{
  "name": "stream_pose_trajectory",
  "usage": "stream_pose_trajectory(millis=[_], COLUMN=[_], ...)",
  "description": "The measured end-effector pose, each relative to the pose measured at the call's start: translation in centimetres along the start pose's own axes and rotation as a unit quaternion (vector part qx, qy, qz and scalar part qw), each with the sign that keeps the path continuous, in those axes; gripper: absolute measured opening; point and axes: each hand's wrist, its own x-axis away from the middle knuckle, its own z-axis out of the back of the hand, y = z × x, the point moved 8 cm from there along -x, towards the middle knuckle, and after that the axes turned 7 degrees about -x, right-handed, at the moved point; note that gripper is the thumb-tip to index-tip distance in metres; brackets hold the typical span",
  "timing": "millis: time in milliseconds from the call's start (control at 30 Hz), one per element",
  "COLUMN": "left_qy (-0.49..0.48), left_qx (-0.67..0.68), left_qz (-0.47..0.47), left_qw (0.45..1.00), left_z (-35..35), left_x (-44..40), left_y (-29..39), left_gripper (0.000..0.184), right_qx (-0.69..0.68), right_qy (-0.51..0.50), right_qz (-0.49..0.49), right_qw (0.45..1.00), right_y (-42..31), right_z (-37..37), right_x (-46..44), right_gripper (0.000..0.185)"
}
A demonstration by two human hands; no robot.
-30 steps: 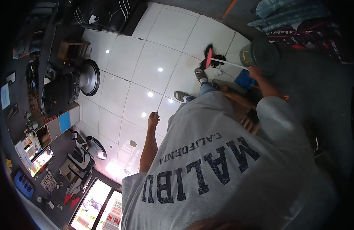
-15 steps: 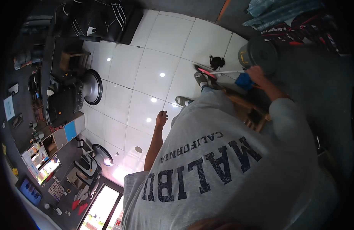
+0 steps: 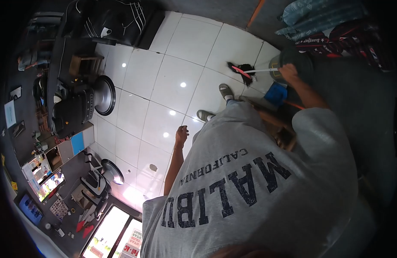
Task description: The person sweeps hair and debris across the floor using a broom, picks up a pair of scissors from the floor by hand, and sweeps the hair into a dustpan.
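My right hand (image 3: 288, 73) is closed around the white handle of a broom (image 3: 261, 70). The broom's pink head with black bristles rests on the white tiles, over a clump of dark hair (image 3: 251, 69) that it partly covers. Just below that hand a blue dustpan (image 3: 276, 93) with an orange handle sits near the wooden furniture. My left hand (image 3: 181, 135) hangs by my side above the floor, holding nothing I can see, its fingers loosely bent and apart.
A grey-green bin (image 3: 299, 62) stands behind my right hand. Wooden furniture (image 3: 282, 122) is beside my legs. Barber chairs with round bases (image 3: 104, 95) and a counter (image 3: 71, 152) line the left. A dark sofa-like seat (image 3: 116, 21) is at the top.
The broom head has moved away from my feet onto the hair clump, and my right hand has shifted slightly forward with the handle. More of the dustpan shows. My left hand has hardly moved.
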Motion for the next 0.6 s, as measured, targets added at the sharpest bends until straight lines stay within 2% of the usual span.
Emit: stream_pose_trajectory(millis=[67, 167, 267, 367, 433, 533, 600], left_qy=[-0.006, -0.008, -0.004, -0.014, -0.025, -0.026, -0.008], left_qx=[-0.009, -0.033, -0.056, -0.084, -0.087, -0.087, -0.078], left_qz=[0.022, 0.031, 0.037, 0.025, 0.016, 0.046, 0.012], left_qw=[1.0, 0.999, 0.998, 0.996, 0.996, 0.995, 0.997], left_z=[-0.7, -0.7, -0.3, 0.0, 0.4, 1.4, 2.7], left_x=[0.2, 2.2, 3.1, 2.8, 2.5, 0.8, -0.5], left_y=[-1.9, -1.8, -1.8, -1.5, -1.7, -0.9, 0.9], left_gripper=[0.039, 0.038, 0.037, 0.037, 0.037, 0.037, 0.037], right_qx=[0.013, -0.033, -0.094, -0.119, -0.168, -0.191, -0.227], right_qy=[-0.049, 0.025, 0.004, 0.012, -0.029, -0.083, -0.078], right_qz=[-0.016, 0.014, 0.007, -0.057, -0.104, -0.191, -0.21], right_qw=[0.999, 0.999, 0.996, 0.991, 0.98, 0.959, 0.948], right_y=[0.5, -0.2, -0.3, -4.6, -7.2, -7.3, -5.5], right_z=[-0.7, 4.1, 2.8, 1.6, 0.3, -3.0, -8.4], right_x=[0.1, 3.5, 3.3, 0.9, -1.6, -3.7, -2.7], right_gripper=[0.025, 0.03, 0.035, 0.032, 0.031, 0.029, 0.034])
